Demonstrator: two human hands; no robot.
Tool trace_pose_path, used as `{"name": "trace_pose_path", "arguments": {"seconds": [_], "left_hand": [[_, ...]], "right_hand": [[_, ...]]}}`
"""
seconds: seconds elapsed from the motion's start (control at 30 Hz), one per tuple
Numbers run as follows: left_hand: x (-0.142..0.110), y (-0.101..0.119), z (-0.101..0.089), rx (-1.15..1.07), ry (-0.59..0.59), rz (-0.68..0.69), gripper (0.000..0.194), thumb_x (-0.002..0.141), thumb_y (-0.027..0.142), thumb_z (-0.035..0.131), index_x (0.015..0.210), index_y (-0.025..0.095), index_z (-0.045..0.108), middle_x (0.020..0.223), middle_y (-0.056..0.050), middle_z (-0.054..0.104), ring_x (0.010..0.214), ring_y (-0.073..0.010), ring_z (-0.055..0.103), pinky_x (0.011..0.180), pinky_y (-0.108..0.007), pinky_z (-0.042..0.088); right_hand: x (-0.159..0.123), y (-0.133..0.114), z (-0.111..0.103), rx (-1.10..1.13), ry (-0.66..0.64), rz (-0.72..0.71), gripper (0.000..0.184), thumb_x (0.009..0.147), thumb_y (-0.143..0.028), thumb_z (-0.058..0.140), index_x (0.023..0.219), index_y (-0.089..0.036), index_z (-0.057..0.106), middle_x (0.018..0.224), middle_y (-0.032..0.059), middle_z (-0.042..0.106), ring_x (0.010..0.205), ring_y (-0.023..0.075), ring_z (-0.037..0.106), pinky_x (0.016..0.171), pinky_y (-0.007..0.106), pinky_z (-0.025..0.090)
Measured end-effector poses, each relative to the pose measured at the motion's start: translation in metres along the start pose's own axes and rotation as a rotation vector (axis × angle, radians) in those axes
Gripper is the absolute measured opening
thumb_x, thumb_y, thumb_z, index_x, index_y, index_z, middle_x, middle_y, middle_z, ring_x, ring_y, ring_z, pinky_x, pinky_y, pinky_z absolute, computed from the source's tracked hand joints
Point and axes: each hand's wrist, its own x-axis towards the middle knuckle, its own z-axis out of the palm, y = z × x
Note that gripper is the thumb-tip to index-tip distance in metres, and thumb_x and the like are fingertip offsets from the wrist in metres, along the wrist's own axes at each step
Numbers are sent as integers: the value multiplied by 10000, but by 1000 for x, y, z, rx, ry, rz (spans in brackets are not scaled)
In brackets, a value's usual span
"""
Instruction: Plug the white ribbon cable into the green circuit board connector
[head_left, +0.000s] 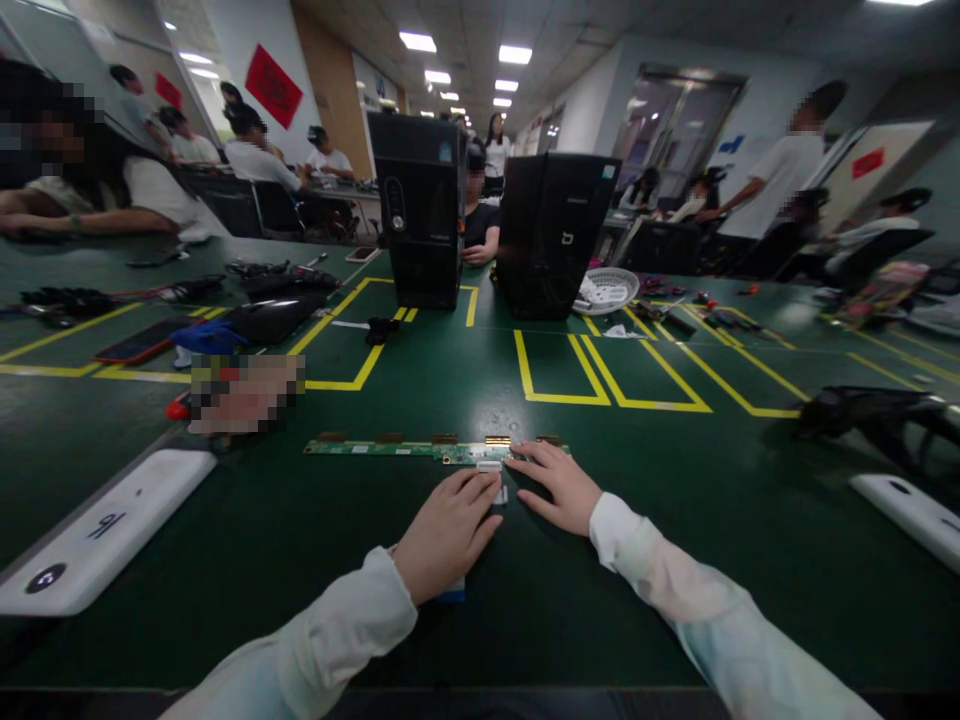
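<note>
A long, narrow green circuit board (375, 449) lies across the table before me, with copper-coloured tabs along its far edge. A white connector end (489, 466) of a flat ribbon cable sits at the board's near edge. My left hand (450, 525) is over this cable, fingers together at the connector; most of the cable is hidden, and its blue end (452, 592) shows under the wrist. With fingers apart, my right hand (559, 487) rests its fingertips on the right part of the board, covering some of it.
Two black computer towers (420, 210) (559, 235) stand beyond the board. A white basket (606, 290) is beside the right one. White robot-arm-like devices (112, 530) (911, 515) flank me. Cables, pliers and tools lie further back on the green table (420, 415). Other people sit around the room.
</note>
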Motion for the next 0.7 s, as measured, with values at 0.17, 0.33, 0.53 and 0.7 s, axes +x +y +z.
{"name": "trace_pose_path", "arguments": {"seconds": [0.17, 0.33, 0.53, 0.7], "left_hand": [[2, -2, -14, -8, -5, 38, 403, 984, 334, 428, 1358, 221, 527, 1364, -46, 611, 1257, -205, 524, 1078, -421, 437], [-16, -8, -36, 21, -8, 39, 423, 980, 321, 442, 1397, 259, 487, 1385, -30, 596, 1263, -202, 527, 1074, -429, 448], [-76, -42, -46, 199, 23, -91, 442, 968, 400, 453, 1399, 315, 498, 1426, -5, 568, 1316, -228, 511, 1086, -463, 449], [-128, -87, -45, 283, 128, -254, 494, 950, 498, 432, 1387, 290, 530, 1401, -43, 591, 1282, -265, 550, 1056, -459, 478]], "right_hand": [[0, -2, 0, -24, -19, 9, 455, 934, -329, 522, 1365, -187, 548, 1429, 140, 516, 1331, 291, 451, 1102, 537, 379], [1, -4, -2, -27, -54, 27, 464, 946, -335, 507, 1384, -184, 528, 1451, 142, 495, 1347, 286, 435, 1120, 535, 357], [0, -5, -4, -21, -70, 38, 476, 959, -358, 489, 1402, -186, 512, 1460, 139, 484, 1359, 290, 418, 1122, 532, 358], [0, -3, -2, -27, -70, 27, 469, 968, -356, 473, 1400, -177, 515, 1456, 146, 485, 1359, 287, 419, 1129, 529, 346]]}}
